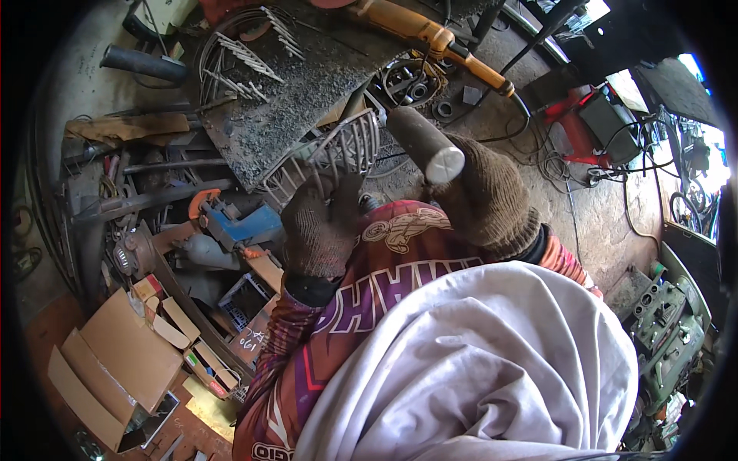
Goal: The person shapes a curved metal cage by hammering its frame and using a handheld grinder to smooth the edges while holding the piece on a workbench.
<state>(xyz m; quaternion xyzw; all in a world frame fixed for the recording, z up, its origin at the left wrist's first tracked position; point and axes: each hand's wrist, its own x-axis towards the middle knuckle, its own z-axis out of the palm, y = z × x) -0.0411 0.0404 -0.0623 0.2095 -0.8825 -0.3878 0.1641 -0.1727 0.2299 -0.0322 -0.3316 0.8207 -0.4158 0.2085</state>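
Note:
My left hand point(319, 227), in a dark knitted glove, has its fingers at the lower bars of a curved metal rack point(346, 150) and grips it. The rack's upper end leans by the edge of a grit-covered metal workbench point(300, 96). My right hand point(492, 196), in a brown knitted glove, is closed at a thick dark metal cylinder point(423, 142) with a bright, worn round face, like a hammer head. The cylinder tilts up beside the rack, apart from it. Any handle is hidden, and so are most right fingers.
An orange angle grinder point(415, 27) lies at the far edge, its cord trailing right. Twisted bars point(246, 58) rest on the bench. A blue tool point(242, 223) and cardboard boxes point(123, 353) are at left. A red machine point(573, 127) with cables stands right.

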